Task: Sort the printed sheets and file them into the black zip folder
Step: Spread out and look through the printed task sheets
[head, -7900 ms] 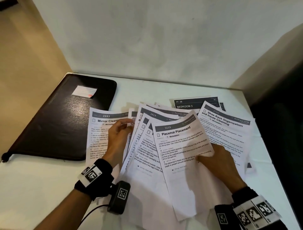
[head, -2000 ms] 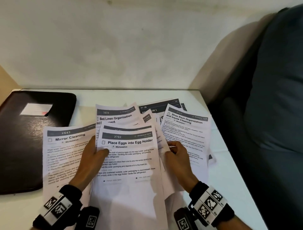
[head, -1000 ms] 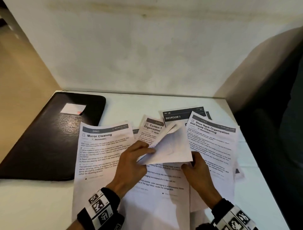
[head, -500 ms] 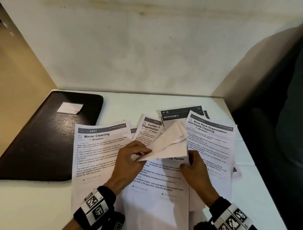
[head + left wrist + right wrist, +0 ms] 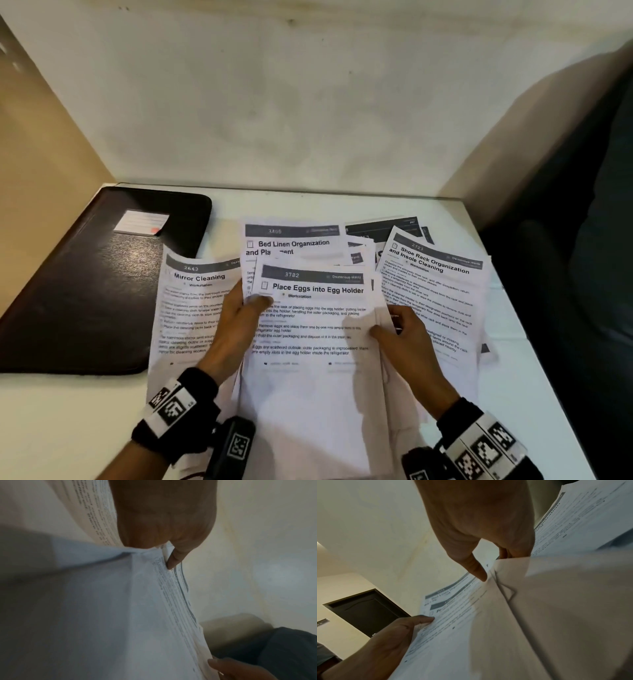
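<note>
A stack of printed sheets (image 5: pixel 310 342) lies in front of me, topped by "Place Eggs into Egg Holder". My left hand (image 5: pixel 239 318) pinches the stack's left edge, thumb on top (image 5: pixel 173 561). At the stack's right edge my right hand (image 5: pixel 400 332) grips the sheets, thumb on the top page (image 5: pixel 477 573). Behind the stack shows the "Bed Linen Organization" sheet (image 5: pixel 291 245). The "Mirror Cleaning" sheet (image 5: pixel 191 308) lies to the left and the "Shoe Rack Organization" sheet (image 5: pixel 435 291) to the right. The black zip folder (image 5: pixel 85 284) lies shut at the far left.
The white table (image 5: pixel 68 428) sits in a corner, with a pale wall (image 5: pixel 308 102) behind and a tan wall at left. A dark-printed sheet (image 5: pixel 383 228) peeks out at the back. A dark seat (image 5: pixel 582 274) borders the table's right edge.
The sheet that my left hand held folded up half a second ago lies flat again. The egg holder page is fully uncovered on top, and the bed linen sheet shows behind it.
</note>
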